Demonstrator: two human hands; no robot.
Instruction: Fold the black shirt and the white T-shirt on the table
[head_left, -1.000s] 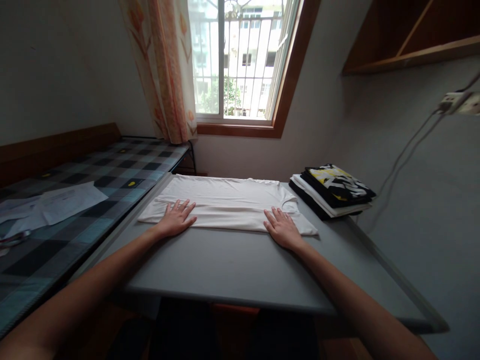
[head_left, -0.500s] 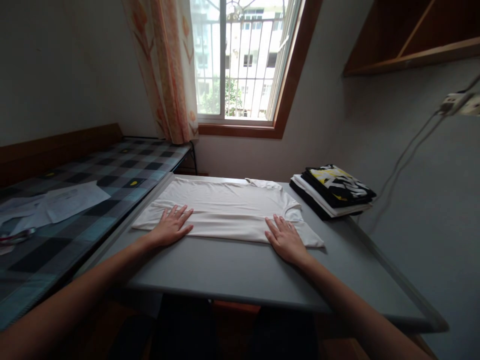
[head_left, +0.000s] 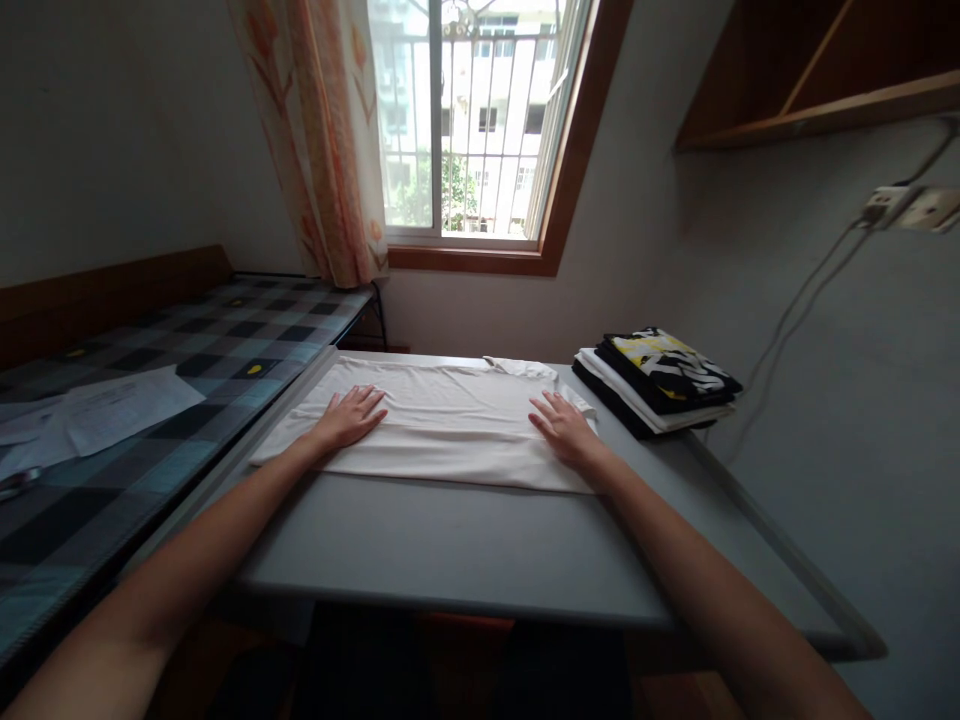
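A white T-shirt point(head_left: 450, 415) lies across the grey table point(head_left: 450, 545), its near side folded over in a long strip and its collar end to the right. My left hand point(head_left: 351, 415) rests flat on the left part of the shirt, fingers spread. On the right part, close to the neckline, my right hand point(head_left: 564, 428) also lies flat with its fingers apart. Neither hand grips the cloth. My right hand and forearm hide part of the collar and the near right corner of the shirt.
A stack of folded black and white clothes point(head_left: 660, 380) sits at the table's back right. To the left is a bed with a checked cover point(head_left: 292, 320) and loose papers point(head_left: 124, 405). A wooden shelf point(head_left: 817, 115) and a socket with cables point(head_left: 885, 207) are on the right wall.
Both hands have slid away from me over the shirt, from the folded strip towards its middle. The view has shifted slightly.
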